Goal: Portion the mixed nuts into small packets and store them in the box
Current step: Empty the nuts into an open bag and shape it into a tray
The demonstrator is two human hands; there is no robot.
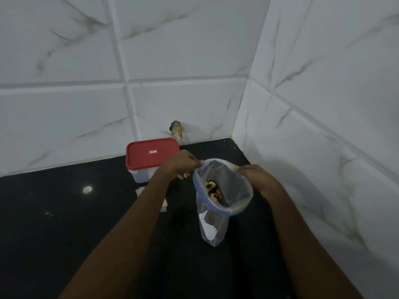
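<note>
A clear zip bag (212, 223) with a blue rim stands upright over the black counter, its mouth pulled wide. Mixed nuts (213, 189) show inside at the bottom. My left hand (183, 164) pinches the rim's far left edge. My right hand (258, 178) pinches the rim's right edge. Behind my left hand sits a clear plastic box (140, 175) with a red lid (151, 153) shut on it. A few small pale packets (141, 190) lie in front of the box, mostly hidden under my left forearm.
The black counter (64, 212) runs into a corner of white marble-look tiled walls at the back and right. A broken hole with a stub (177, 129) marks the back wall just above the counter, behind the box.
</note>
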